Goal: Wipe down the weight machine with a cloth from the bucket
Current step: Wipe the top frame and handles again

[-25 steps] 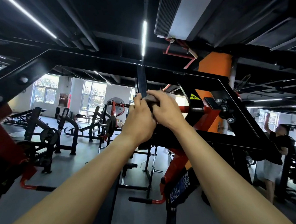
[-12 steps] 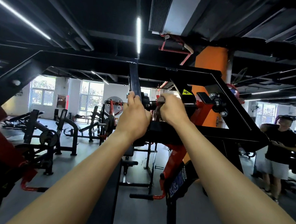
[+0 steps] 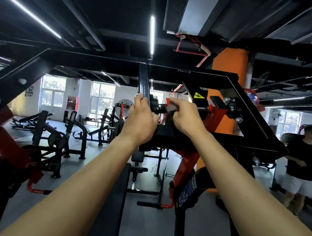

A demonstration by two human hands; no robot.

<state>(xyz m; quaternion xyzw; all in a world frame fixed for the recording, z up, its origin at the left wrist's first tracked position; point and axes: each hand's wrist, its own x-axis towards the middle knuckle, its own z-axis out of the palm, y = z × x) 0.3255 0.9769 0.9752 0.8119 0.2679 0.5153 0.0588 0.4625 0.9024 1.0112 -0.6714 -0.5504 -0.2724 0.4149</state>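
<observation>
Surrounding gym floor (image 3: 99, 157): grey, with a row of black plate-loaded machines (image 3: 57, 138) well off to your left and bright windows (image 3: 102, 95) behind them
Weight machine (image 3: 213, 80): black frame with red arms, straight ahead of you and overhead; both your bare arms reach up to its middle
Orange pillar (image 3: 229, 73): stands behind the machine, on your right side
Bystander (image 3: 303, 156): a person in a black shirt and pale shorts at the far right, well apart from you
Upright post (image 3: 143, 82): black bar rising from the machine's middle to its top beam
Left hand (image 3: 141, 122): your fingers are wrapped round the upright post low down, gripping it
Right hand (image 3: 184, 116): just beside your left hand, with the fingers curled over the cloth and clutching it
Cloth (image 3: 172, 107): brownish-grey, bunched in your right hand and pressed against the silver pivot shaft (image 3: 161, 106) just right of the post
Warning sticker (image 3: 198, 95): yellow triangle on the frame, just above and to the right of your right hand
</observation>
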